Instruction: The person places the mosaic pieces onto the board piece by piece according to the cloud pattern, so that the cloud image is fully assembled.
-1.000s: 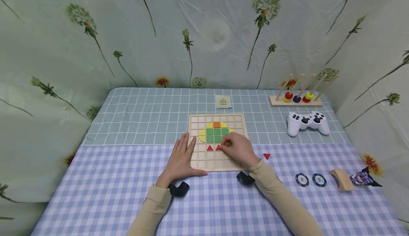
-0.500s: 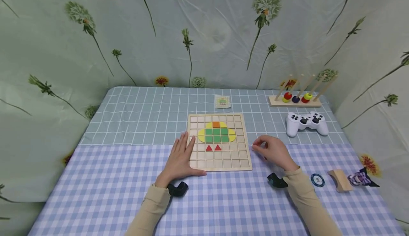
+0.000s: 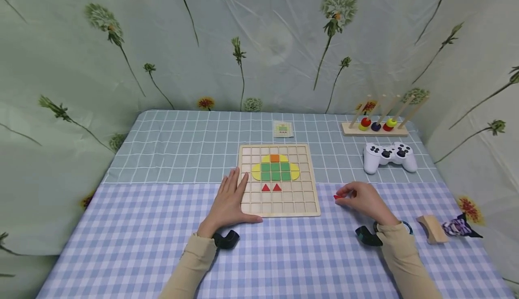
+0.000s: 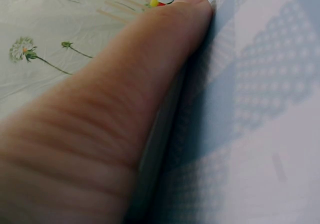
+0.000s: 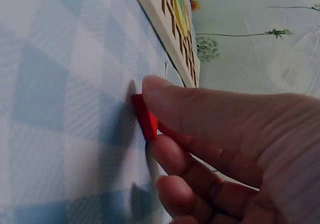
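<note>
A square wooden grid board [image 3: 297,197] lies mid-table with yellow, orange and green tiles [image 3: 275,167] set in its upper half. Two red triangle tiles [image 3: 265,188] sit in a row below them. My left hand [image 3: 230,202] rests with spread fingers along the board's left side and its thumb at the front edge; up close, the left wrist view has the thumb [image 4: 145,58] against the board's side. Right of the board, my right hand [image 3: 363,199] pinches a loose red triangle tile [image 5: 145,116] between thumb and fingers, just at the cloth.
Behind the board lies a small pattern card [image 3: 283,129]. To the right are a peg stand with beads [image 3: 375,130], a white game controller [image 3: 390,156], a wooden arch block [image 3: 433,228] and a purple figure [image 3: 460,226]. The right forearm partly covers a poker chip [image 3: 407,228].
My right hand has left the second red triangle on the board, moved right, and taken hold of the loose red triangle there. My left hand stays in place.
</note>
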Action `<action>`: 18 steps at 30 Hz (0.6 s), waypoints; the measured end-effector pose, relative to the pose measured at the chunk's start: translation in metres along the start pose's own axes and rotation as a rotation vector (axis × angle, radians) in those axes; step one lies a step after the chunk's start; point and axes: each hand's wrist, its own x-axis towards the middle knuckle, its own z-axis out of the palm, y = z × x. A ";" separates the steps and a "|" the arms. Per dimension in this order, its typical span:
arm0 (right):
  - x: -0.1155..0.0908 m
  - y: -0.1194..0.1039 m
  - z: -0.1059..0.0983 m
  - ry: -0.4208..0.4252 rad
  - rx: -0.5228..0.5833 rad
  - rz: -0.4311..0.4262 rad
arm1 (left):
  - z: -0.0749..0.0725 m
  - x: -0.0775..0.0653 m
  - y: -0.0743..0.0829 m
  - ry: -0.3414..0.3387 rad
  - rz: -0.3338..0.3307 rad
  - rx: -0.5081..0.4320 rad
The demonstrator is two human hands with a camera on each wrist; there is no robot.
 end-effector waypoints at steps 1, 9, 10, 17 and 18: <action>0.000 0.001 0.000 0.003 0.000 0.001 | 0.000 0.000 0.000 -0.003 -0.001 0.001; -0.002 0.005 0.004 0.046 0.020 -0.081 | 0.000 0.000 0.000 -0.008 -0.015 0.010; -0.002 0.004 0.006 0.051 0.025 -0.095 | 0.000 0.000 0.000 -0.008 -0.015 0.008; 0.000 -0.005 0.013 0.114 0.086 -0.115 | 0.000 0.000 0.000 -0.011 -0.013 0.002; 0.001 -0.008 0.014 0.133 0.092 -0.104 | 0.000 0.000 0.000 -0.013 -0.014 0.006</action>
